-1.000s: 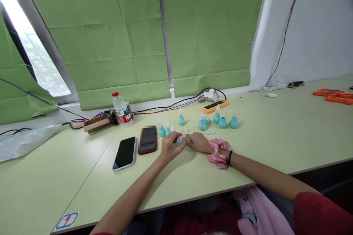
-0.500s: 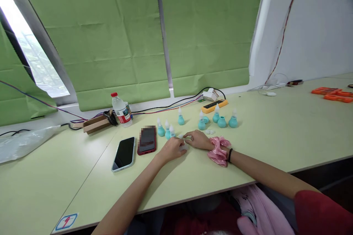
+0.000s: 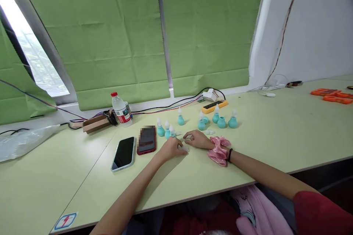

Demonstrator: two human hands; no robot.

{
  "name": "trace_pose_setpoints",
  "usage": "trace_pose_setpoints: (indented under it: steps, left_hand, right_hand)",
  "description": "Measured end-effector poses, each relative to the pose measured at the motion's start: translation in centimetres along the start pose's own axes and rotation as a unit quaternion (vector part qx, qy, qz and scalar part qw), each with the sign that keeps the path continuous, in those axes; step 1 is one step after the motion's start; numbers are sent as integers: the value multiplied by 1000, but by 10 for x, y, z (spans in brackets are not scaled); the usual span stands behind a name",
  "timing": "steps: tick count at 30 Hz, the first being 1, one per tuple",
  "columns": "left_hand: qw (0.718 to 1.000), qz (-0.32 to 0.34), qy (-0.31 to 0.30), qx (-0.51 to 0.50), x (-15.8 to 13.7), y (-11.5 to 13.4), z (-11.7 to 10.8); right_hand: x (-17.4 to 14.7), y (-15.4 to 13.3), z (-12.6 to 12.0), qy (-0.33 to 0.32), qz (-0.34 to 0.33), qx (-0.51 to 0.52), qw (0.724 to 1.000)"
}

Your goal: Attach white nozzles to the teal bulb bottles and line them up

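Near the middle of the table my left hand (image 3: 171,148) is closed with a small clear plastic nozzle piece (image 3: 184,149) at its fingertips. Facing it, almost touching, is my right hand (image 3: 198,139), thumb and index finger curled into a pinch; whatever lies between them is too small to make out. Just behind my left hand stand several teal squeeze bulbs (image 3: 160,130) with clear tips. One more tipped bulb (image 3: 180,119) is farther back. Beyond my right hand are further teal bulbs (image 3: 221,122), some without tips. Small clear pieces (image 3: 210,132) lie before them.
Two phones, one light-cased (image 3: 123,154) and one red-cased (image 3: 146,140), lie left of my hands. Along the back are a bottle (image 3: 121,110), an open cardboard box (image 3: 96,124), cables and a yellow power strip (image 3: 214,106). Orange tools (image 3: 337,99) lie far right.
My hands have shifted only slightly at the fingertips. A small clear piece now shows on the table behind my left fingers. The bulbs stay in place.
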State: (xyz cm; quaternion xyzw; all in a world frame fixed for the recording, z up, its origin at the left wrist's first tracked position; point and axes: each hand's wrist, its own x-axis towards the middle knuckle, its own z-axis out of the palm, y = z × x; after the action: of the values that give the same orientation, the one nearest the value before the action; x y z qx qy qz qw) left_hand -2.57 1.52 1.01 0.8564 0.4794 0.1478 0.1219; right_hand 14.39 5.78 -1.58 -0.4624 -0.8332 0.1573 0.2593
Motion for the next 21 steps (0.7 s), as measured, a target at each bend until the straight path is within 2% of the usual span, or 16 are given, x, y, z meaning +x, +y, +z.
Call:
trace_pose_setpoints:
  steps: [5,9,15,21]
  left_hand:
    - [999,14,20,-34,1,-3,3]
    - [999,8,11,-43,0,-1,2]
    - [999,15,10,-40,-2,4,2]
    - [999,11,4,-39,-3,5,1]
  right_hand:
    - [0,0,1,5,-4,3,1000]
    - [0,1,-1,-7,-18,61,998]
    - [-1,3,-12,-91,-55,170,980]
    - [-5,-2,-17,-113,-90,181,973]
